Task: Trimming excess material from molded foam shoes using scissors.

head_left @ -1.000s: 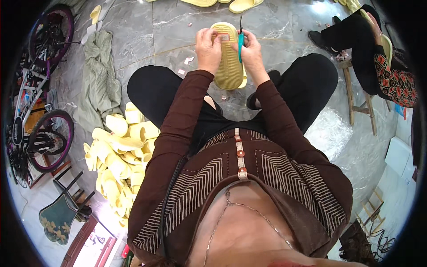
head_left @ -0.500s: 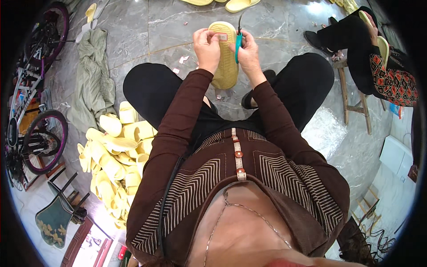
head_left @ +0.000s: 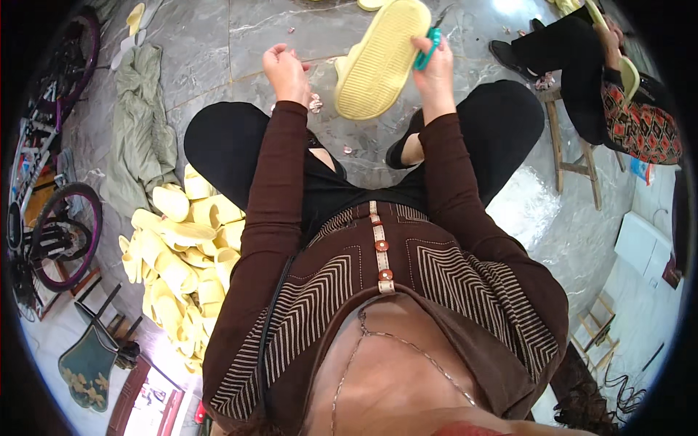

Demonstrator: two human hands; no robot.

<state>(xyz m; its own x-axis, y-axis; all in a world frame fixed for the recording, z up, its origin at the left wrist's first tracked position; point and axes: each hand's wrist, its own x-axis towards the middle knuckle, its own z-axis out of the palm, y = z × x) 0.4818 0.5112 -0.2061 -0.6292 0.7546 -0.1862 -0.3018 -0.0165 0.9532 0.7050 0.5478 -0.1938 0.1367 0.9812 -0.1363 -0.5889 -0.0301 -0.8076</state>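
Observation:
A yellow slipper (head_left: 378, 65) is held up over the floor, its ribbed sole facing me. My right hand (head_left: 438, 76) grips its right edge and also keeps a green-handled tool (head_left: 427, 52) with a thin dark tip; the tool's exact kind is unclear. To the left, apart from the slipper, my left hand (head_left: 286, 76) has its fingers curled together. Whatever they may pinch is too small to make out. No label shows on the sole. Small pinkish-white scraps (head_left: 315, 103) lie on the floor between my hands and knees.
A heap of yellow slippers (head_left: 178, 269) lies beside my left leg, below a crumpled grey-green cloth (head_left: 142, 123). Bicycles (head_left: 65, 225) stand at far left. Another person (head_left: 560, 62) holding a yellow slipper sits at upper right, beside a wooden stool (head_left: 574, 138).
My left hand has left the slipper and moved left. The small red-edged label on the sole is gone from view. My right hand has moved right, tilting the slipper.

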